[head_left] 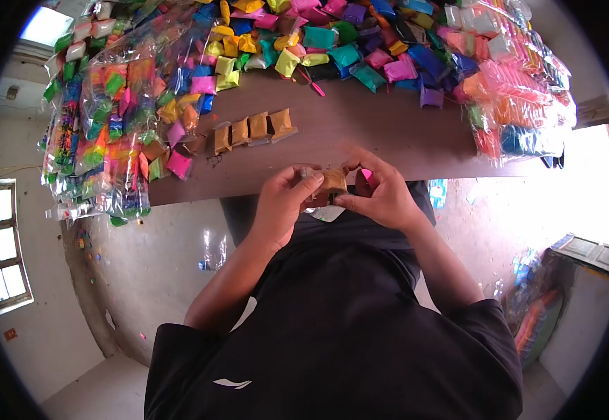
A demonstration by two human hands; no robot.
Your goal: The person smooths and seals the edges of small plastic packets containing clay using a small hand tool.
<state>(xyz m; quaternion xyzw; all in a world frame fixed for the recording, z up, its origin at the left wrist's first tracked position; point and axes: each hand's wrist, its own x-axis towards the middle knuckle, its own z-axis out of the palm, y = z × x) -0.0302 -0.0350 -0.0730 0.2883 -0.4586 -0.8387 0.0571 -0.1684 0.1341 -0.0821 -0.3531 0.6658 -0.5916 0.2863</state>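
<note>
Between my two hands, just off the table's front edge, is a small brown packet [334,180]. My left hand [290,194] pinches its left side between thumb and fingers. At its right side, my right hand [380,192] has its thumb against the lower corner, with the index finger near the top. Something bright pink [368,175] shows within the right hand's fingers; most of it is hidden. Several similar brown packets [257,127] lie in a row on the table, beyond my left hand and to its left.
The brown table [388,133] carries a large heap of colourful packets [318,36] along its back. Clear bags of packets [119,105] stand at the left, and more bagged packets [511,98] at the right. A pink-handled tool [316,87] lies near the heap.
</note>
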